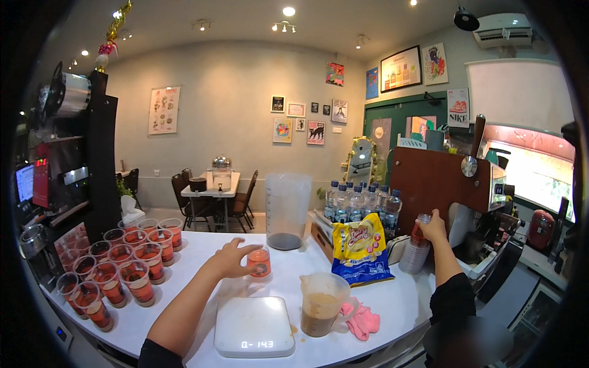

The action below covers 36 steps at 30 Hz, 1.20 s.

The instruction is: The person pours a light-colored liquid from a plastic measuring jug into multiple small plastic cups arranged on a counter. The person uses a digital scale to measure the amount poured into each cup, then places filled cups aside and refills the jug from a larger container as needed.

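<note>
My left hand (234, 260) is spread beside a clear plastic cup with a red print (259, 263) standing on the white counter; whether the fingers touch it I cannot tell. At the right, my right hand (430, 226) grips the top of a stack of clear plastic cups (415, 257), with a red-printed cup near its top. A white digital scale (254, 322) with a lit display lies in front of me, nothing on it. Beside it stands a plastic measuring jug (320, 308) partly filled with brown liquid. Rows of red-printed cups (110, 283) holding some brown liquid stand at the left.
A tall translucent pitcher (287, 211) with dark liquid at its bottom stands at the back edge. Near it are a yellow and blue pouch (360, 250), bottled water (355, 204) and a pink cloth (363, 322). An espresso machine (460, 198) stands at the right. Brown drops lie beside the scale.
</note>
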{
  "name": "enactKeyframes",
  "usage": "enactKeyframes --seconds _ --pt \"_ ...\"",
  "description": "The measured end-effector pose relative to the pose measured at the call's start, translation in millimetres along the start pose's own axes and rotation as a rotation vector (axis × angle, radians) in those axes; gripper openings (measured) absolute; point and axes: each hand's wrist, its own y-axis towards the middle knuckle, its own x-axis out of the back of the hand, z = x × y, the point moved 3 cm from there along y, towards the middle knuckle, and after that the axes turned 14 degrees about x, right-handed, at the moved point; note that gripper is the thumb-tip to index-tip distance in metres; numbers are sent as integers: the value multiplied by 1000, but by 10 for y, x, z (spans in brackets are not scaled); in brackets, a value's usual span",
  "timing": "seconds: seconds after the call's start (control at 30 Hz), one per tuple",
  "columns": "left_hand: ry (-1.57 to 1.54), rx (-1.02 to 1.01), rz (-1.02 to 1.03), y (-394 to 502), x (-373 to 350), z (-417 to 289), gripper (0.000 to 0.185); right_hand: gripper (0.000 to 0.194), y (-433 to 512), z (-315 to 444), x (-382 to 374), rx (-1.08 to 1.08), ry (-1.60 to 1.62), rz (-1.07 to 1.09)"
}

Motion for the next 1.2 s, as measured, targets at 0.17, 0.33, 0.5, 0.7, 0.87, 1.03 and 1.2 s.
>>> enactKeyframes --seconds 0.17,0.33,0.5,0.7,0.87,1.03,1.2 --pt "-248 -85 205 314 -161 289 62 67 241 67 135 70 -39 -128" --pt "-421 -131 85 341 -323 283 70 64 355 496 545 327 44 -710" --pt "-569 -207 -412 366 68 232 73 68 -39 1223 1052 602 835 -1121" --pt "-1797 93 -69 -53 413 309 73 69 -1622 1854 851 345 1757 -582" --pt "-1738 163 304 -870 150 396 70 88 -2830 2537 554 246 1725 -196" --pt "-1182 -27 382 -1372 235 587 92 98 -3269 3125 382 624 1239 119" --pt "-992 -237 558 -1431 322 588 94 105 -3320 3379 50 610 1154 316"
